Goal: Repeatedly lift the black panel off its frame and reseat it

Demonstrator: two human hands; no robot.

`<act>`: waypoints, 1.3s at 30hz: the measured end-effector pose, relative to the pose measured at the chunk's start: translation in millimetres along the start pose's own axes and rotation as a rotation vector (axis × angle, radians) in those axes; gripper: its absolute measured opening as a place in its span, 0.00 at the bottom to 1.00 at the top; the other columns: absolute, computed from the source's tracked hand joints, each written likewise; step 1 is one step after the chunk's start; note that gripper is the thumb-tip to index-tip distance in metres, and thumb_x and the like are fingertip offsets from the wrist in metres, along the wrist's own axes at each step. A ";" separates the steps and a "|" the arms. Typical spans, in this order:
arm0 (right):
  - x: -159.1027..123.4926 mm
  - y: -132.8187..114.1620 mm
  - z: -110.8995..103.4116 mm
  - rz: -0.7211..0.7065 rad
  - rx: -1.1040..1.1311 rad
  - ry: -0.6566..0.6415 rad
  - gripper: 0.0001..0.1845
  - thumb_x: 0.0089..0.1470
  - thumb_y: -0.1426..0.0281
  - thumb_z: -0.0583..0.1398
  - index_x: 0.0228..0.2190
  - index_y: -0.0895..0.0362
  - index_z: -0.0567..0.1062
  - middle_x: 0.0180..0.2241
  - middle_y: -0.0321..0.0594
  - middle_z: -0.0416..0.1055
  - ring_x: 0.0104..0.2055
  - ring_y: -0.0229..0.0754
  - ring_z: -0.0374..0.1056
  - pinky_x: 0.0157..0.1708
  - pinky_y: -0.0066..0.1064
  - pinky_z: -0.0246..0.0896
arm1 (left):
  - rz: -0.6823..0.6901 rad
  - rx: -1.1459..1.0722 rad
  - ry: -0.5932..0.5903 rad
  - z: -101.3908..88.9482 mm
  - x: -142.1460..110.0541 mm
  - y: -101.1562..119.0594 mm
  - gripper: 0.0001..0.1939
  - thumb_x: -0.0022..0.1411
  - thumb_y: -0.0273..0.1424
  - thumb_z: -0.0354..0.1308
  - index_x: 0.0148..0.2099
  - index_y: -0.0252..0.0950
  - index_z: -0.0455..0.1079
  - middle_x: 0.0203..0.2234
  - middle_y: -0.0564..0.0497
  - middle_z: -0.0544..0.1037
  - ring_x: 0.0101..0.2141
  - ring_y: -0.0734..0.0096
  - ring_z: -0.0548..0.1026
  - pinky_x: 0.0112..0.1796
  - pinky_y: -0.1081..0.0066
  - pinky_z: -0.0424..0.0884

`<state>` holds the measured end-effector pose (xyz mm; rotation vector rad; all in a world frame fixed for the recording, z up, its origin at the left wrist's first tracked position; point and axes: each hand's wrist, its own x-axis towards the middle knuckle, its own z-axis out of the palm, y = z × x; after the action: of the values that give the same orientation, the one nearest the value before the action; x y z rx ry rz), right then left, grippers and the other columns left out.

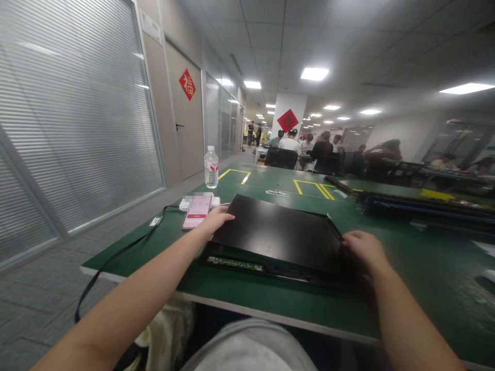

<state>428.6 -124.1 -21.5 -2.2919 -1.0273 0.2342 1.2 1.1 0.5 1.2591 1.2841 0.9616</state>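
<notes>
A glossy black display panel (278, 226) lies in front of me on the green table, its near edge slightly raised. Along that near side shows a strip of green circuit board (235, 264) on a dark frame. My left hand (218, 220) is closed on the panel's left edge, thumb on top and the other fingers partly hidden. At the right edge my right hand (361, 246) pinches the corner area, where a thin dark rim runs along the panel. Its fingertips are partly out of sight.
A phone (196, 212) with a lit screen lies left of the panel beside a white object. Behind it stands a water bottle (211, 167). A black cable (127, 252) hangs over the table's left edge. Stacked dark strips (410, 206) lie at the right; people sit farther back.
</notes>
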 end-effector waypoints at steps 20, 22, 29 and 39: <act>5.3 4.9 4.3 -0.003 0.051 0.001 0.13 0.46 0.63 0.58 0.29 0.54 0.81 0.30 0.43 0.80 0.34 0.48 0.73 0.30 0.34 0.61 | 0.131 0.002 -0.015 -4.1 5.9 -7.5 0.15 0.46 0.25 0.65 0.39 0.35 0.71 0.26 0.52 0.80 0.29 0.63 0.79 0.33 0.68 0.73; 5.2 4.7 4.4 -0.009 0.056 -0.004 0.14 0.47 0.62 0.58 0.30 0.54 0.81 0.31 0.43 0.80 0.35 0.48 0.73 0.31 0.34 0.61 | 0.143 0.051 -0.002 -5.7 7.5 -10.3 0.16 0.46 0.27 0.66 0.40 0.35 0.71 0.25 0.52 0.79 0.27 0.64 0.79 0.30 0.69 0.72; 0.6 1.6 1.9 0.008 0.042 -0.015 0.13 0.49 0.63 0.58 0.30 0.53 0.81 0.32 0.42 0.81 0.37 0.49 0.73 0.33 0.35 0.60 | 0.228 0.388 0.108 -10.6 18.1 -18.7 0.09 0.52 0.29 0.61 0.38 0.34 0.75 0.29 0.47 0.81 0.33 0.60 0.78 0.33 0.68 0.70; -0.3 -0.8 0.6 -0.006 0.033 -0.004 0.12 0.48 0.64 0.58 0.28 0.53 0.81 0.31 0.42 0.81 0.37 0.49 0.73 0.32 0.35 0.60 | 0.359 0.693 0.054 -13.5 29.5 -28.7 0.10 0.54 0.25 0.53 0.33 0.32 0.77 0.25 0.47 0.79 0.31 0.62 0.76 0.34 0.68 0.68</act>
<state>427.7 -123.7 -21.5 -2.2595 -1.0247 0.2516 -13.2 28.2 -30.1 2.0619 1.5289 0.8166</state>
